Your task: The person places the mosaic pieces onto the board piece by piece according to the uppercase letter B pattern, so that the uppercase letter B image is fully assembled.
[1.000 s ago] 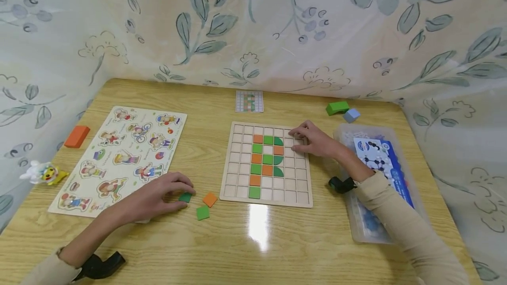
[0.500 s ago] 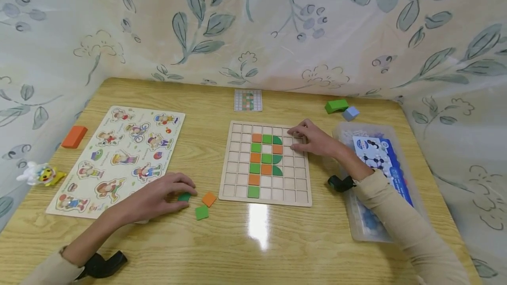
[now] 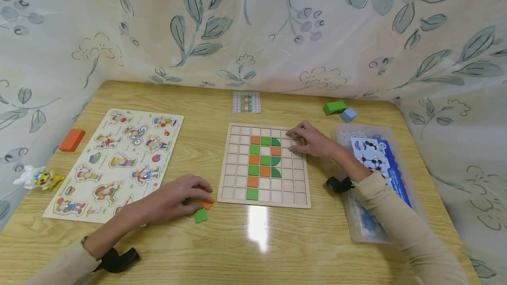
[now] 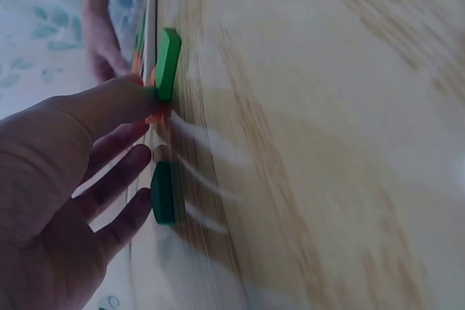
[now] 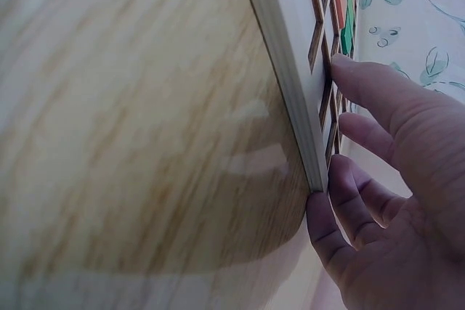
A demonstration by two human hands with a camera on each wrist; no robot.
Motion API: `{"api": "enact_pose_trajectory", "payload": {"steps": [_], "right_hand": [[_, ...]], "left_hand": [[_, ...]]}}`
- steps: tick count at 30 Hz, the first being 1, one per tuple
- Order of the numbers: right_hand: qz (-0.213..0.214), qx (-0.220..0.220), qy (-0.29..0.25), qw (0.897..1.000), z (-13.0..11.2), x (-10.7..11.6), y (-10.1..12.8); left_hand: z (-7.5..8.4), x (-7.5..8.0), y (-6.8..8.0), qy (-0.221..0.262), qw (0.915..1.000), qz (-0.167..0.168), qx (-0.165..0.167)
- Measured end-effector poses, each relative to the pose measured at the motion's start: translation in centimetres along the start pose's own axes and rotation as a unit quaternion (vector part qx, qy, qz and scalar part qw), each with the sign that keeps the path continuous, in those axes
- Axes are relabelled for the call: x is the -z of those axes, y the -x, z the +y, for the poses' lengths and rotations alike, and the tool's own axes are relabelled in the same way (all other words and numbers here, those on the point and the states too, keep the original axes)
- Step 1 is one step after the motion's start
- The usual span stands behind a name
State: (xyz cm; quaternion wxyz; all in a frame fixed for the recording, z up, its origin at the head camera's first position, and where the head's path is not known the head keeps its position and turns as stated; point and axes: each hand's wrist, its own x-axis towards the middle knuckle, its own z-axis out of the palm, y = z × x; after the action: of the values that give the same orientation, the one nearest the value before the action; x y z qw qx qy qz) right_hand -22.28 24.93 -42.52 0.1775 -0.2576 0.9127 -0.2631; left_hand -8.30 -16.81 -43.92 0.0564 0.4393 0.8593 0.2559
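My left hand point(image 3: 174, 198) is over the loose tiles left of the board, its thumb and index finger pinching an orange square tile point(image 3: 207, 205). A green square tile point(image 3: 200, 215) lies just in front of it. Under the other fingers is a dark green rounded tile point(image 4: 163, 194), mostly hidden in the head view. The wooden grid board point(image 3: 234, 191) carries orange, green and dark green tiles in its middle columns. My right hand point(image 3: 314, 141) rests on the board's upper right part, thumb and fingertips spread, with one finger against its edge in the right wrist view.
A small pattern card point(image 3: 246, 102) lies behind the board. At left are a picture puzzle board point(image 3: 134, 151), an orange block point(image 3: 72, 140) and a yellow-and-white toy figure point(image 3: 43, 178). To the right stand a clear plastic box point(image 3: 354, 228), a green block point(image 3: 334, 107) and a blue block point(image 3: 348, 115).
My left hand has moved right, from above the dark green tile onto the orange tile. The right hand stays in place on the board.
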Motion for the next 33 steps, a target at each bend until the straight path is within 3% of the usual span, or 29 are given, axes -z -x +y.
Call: {"api": "enact_pose_trajectory", "payload": {"steps": [5,13,18,21,27,33], "right_hand": [[-0.004,-0.001,-0.005,1.000,0.2,-0.2,0.0],[0.001,0.003,0.001,1.000,0.5,-0.1,0.0],[-0.001,0.004,-0.002,1.000,0.7,0.0,0.0],[0.000,0.003,-0.005,1.000,0.7,0.0,0.0],[0.000,0.008,-0.003,1.000,0.6,0.0,0.0],[-0.002,0.001,-0.006,1.000,0.4,-0.1,-0.1]], "left_hand": [[0.0,-0.4,-0.4,-0.015,0.9985,0.008,-0.051],[0.1,-0.4,-0.9,-0.042,0.9957,0.013,-0.082],[0.3,-0.3,-1.2,-0.017,0.9946,0.013,-0.102],[0.7,-0.2,-1.8,0.013,0.9955,0.005,-0.094],[1.9,-0.4,-4.4,0.057,0.9948,-0.008,-0.084],[3.7,-1.9,-8.3,0.025,0.9913,-0.019,-0.128]]}}
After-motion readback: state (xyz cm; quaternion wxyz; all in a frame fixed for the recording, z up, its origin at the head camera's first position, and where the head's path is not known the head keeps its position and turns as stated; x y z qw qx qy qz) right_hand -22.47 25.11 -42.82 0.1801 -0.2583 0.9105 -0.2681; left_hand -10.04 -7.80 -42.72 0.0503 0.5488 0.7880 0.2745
